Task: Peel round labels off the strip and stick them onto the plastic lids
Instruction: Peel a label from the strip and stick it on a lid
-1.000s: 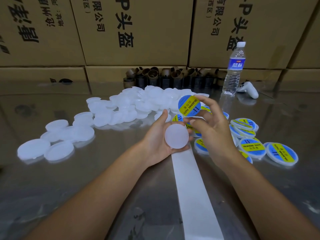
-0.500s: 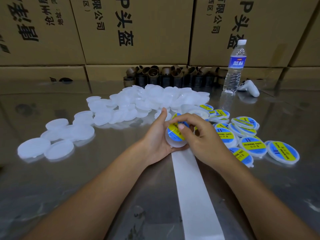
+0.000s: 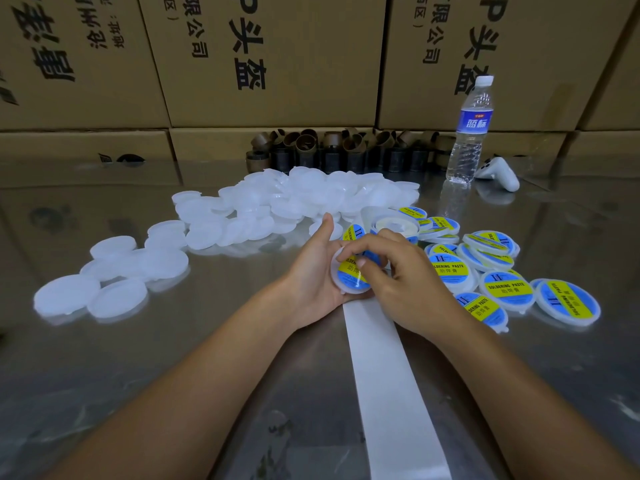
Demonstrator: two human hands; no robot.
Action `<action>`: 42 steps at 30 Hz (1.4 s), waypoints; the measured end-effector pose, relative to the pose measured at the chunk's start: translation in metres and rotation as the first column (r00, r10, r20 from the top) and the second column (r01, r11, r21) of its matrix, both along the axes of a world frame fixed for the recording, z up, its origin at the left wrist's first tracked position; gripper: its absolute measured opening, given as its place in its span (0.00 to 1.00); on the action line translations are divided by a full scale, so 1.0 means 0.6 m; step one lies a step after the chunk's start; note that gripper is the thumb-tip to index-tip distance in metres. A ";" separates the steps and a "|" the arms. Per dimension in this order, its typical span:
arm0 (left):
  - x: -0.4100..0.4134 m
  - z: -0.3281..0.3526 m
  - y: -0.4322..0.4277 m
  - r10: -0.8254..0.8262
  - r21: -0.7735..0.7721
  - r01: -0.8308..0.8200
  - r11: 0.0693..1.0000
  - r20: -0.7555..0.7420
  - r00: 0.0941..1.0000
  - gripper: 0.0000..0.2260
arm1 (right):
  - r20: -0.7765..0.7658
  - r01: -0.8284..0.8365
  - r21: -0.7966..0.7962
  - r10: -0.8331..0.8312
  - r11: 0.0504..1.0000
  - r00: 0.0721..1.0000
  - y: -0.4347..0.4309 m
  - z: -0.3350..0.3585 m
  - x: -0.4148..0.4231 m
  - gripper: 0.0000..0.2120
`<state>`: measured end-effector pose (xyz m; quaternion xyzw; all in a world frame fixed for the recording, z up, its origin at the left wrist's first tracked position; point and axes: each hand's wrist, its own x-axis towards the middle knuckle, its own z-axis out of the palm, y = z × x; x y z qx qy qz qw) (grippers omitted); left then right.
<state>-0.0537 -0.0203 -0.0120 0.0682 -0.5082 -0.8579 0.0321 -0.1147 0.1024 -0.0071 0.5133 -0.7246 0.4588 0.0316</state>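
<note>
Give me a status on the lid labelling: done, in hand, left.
Done: a cluster of labelled lids lies at the right. In hand: the left hand grips a lid while the right hand presses a label onto it with its fingers. Left: a much larger heap of plain white lids, far and left.

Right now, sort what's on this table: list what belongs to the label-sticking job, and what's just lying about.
Job in hand:
left hand gripping the held lid
right hand pressing its label
backing strip
label roll
blank lids
labelled lids

Lying about:
water bottle
white controller
brown cardboard cores
cardboard boxes
</note>
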 end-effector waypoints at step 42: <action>0.003 0.006 0.008 0.040 0.043 -0.042 0.998 0.051 0.998 0.33 | -0.162 0.057 0.053 -0.048 0.997 0.986 -0.005 -0.015 -0.018 0.19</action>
